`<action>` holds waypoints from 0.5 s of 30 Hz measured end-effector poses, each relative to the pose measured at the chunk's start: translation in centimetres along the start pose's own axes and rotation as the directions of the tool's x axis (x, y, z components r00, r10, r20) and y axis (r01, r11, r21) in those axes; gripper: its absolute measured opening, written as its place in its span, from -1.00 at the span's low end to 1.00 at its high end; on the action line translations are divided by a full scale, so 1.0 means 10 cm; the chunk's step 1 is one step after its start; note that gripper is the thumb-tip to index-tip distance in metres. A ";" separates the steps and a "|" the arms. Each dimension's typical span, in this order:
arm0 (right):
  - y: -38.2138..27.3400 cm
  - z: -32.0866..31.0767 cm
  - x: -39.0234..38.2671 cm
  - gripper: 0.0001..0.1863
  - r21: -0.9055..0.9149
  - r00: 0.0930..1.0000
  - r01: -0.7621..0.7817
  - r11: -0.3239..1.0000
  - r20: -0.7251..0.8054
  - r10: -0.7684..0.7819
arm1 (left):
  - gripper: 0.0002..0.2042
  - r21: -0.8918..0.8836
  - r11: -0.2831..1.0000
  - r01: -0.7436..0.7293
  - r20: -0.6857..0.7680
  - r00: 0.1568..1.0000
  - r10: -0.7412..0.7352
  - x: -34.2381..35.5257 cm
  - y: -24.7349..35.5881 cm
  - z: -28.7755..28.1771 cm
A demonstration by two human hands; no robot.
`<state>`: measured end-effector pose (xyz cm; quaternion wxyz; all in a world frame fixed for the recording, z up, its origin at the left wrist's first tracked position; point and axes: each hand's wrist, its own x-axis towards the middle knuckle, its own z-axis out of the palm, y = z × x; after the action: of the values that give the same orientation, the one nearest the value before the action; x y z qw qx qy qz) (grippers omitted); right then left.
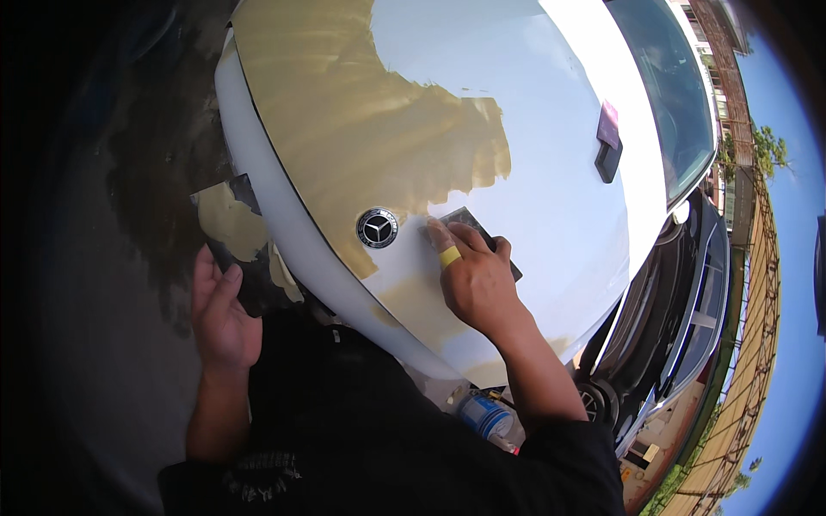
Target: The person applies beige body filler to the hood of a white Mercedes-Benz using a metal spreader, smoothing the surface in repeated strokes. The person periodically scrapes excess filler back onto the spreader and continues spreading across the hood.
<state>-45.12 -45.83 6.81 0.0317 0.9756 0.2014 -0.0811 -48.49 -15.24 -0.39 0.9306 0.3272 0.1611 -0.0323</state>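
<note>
the right hand (477,279) lies flat on the white car hood (551,163). its fingers (447,241) press down on a dark flat scraper (471,225), holding it against the hood. one finger has a yellow band (450,256) round it. the scraper sits just right of the round badge (377,228) at the front of the hood, touching the white part, right at the ragged edge of the gold film (361,120).

the gold film covers the left and top part of the hood. it has a torn, bumpy edge where it meets the white. a smaller patch of gold shows just under the right hand, near the front lip of the hood.

the left hand (222,314) is down low, beside the front of the car. its fingers are loosely curled and rest on a dark strip with a torn bit of gold film (228,219) hanging there. i cannot tell if they grip it or only touch it.

a dark block with a pink top (608,142) rests on the hood, far up near the windshield (671,86), well apart from the hands.

a blue and white can (483,415) sits down low, close to the right arm. the person wears a black top (387,430). a black car (680,310) stands to the right, with a fence (740,361) past it.
</note>
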 end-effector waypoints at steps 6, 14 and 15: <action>0.48 -0.35 0.49 -0.41 0.109 0.970 -0.234 0.966 -0.039 0.239 | -0.52 0.002 1.000 0.020 0.055 0.998 -0.020 0.15 0.04 -0.04; 0.35 -0.34 0.82 -0.40 0.105 0.930 -0.347 0.932 0.164 0.328 | -0.53 0.019 0.997 0.071 0.066 0.995 -0.072 0.32 0.04 -0.04; 0.29 -0.27 0.67 -0.41 0.128 0.946 -0.314 0.941 0.120 0.300 | -0.53 0.023 0.997 0.080 0.062 0.995 -0.081 0.36 0.04 -0.01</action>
<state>-37.47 -45.63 8.41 -0.0171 0.9895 0.0385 -0.1380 -45.06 -14.65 -1.39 0.9297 0.3286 0.1447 -0.0817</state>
